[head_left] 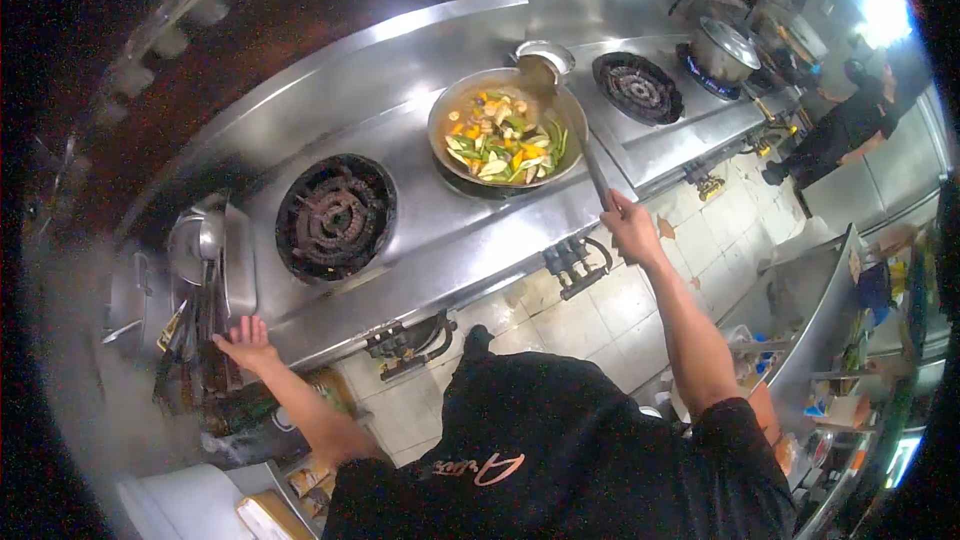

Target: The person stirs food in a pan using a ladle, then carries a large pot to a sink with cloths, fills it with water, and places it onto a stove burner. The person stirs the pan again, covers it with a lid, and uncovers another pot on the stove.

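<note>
Though between burners (337, 217), pan (437, 143) (ladle (598, 172) across)

Stretching across view: long, shiny stainless-steel cooking counter (412, 180), in adjoining sections. Set in it toward left: round black iron burner (336, 217). Near middle: wide round metal pan (438, 130), with small round silvery metal bowl (560, 56) just behind. Farther right: second round black burner (637, 88). Past that: lidded silvery metal pot (728, 48), seated over another burner. Below counter: pale square-tiled floor (600, 305), with small brown scrap (666, 228) lying on it.
</note>
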Demonstrator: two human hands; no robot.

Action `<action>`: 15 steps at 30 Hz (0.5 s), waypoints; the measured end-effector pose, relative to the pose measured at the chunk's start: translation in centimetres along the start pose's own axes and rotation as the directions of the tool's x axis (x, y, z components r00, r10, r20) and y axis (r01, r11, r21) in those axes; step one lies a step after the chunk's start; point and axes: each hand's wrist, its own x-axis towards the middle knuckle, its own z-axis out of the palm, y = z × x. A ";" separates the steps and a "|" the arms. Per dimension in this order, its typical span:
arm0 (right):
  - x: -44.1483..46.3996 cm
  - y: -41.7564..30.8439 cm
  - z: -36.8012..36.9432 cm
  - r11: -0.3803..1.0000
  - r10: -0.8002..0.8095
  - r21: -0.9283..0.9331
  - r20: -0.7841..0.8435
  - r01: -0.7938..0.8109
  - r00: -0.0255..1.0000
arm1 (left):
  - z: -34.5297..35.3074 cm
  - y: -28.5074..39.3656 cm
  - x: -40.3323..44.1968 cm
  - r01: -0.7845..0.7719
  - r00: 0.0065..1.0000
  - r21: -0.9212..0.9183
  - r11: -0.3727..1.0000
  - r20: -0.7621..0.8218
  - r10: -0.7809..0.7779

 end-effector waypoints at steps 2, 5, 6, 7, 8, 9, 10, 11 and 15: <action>2.1 -0.7 -0.1 0.991 0.129 -0.052 0.135 -0.123 0.982 | 0.1 -1.1 0.2 0.022 1.000 0.013 1.000 0.010 -0.022; 1.8 -3.5 -1.2 0.968 0.180 -0.217 0.251 -0.126 0.951 | 0.0 -2.4 0.8 0.020 0.999 0.023 1.000 0.048 -0.021; 1.2 -4.9 -2.7 0.957 0.126 -0.286 0.271 -0.045 0.954 | -0.4 -2.9 1.2 0.025 0.998 0.026 0.999 0.052 -0.026; 0.7 -6.1 -4.4 0.936 0.071 -0.349 0.299 0.039 0.951 | -0.3 -3.1 1.2 0.039 0.998 0.067 0.997 0.054 -0.043; 0.5 -6.8 -6.0 0.905 0.017 -0.407 0.332 0.127 0.943 | 0.1 -3.4 1.1 0.053 0.997 0.107 0.993 0.054 -0.059; 0.3 -6.4 -7.8 0.841 -0.064 -0.486 0.347 0.238 0.936 | 0.1 -3.6 1.0 0.069 0.996 0.149 0.986 0.051 -0.077; 0.2 -6.2 -9.7 0.756 -0.145 -0.556 0.371 0.345 0.917 | -0.4 -4.4 1.4 0.072 0.993 0.168 0.983 0.081 -0.087; -0.5 -7.4 -11.4 0.731 -0.142 -0.574 0.399 0.368 0.906 | -1.0 -5.6 2.0 0.074 0.989 0.187 0.980 0.111 -0.096; -4.5 -13.2 -15.3 0.717 0.167 -0.679 0.391 0.161 0.905 | -0.2 -8.4 1.0 0.115 0.977 0.296 0.948 0.140 -0.163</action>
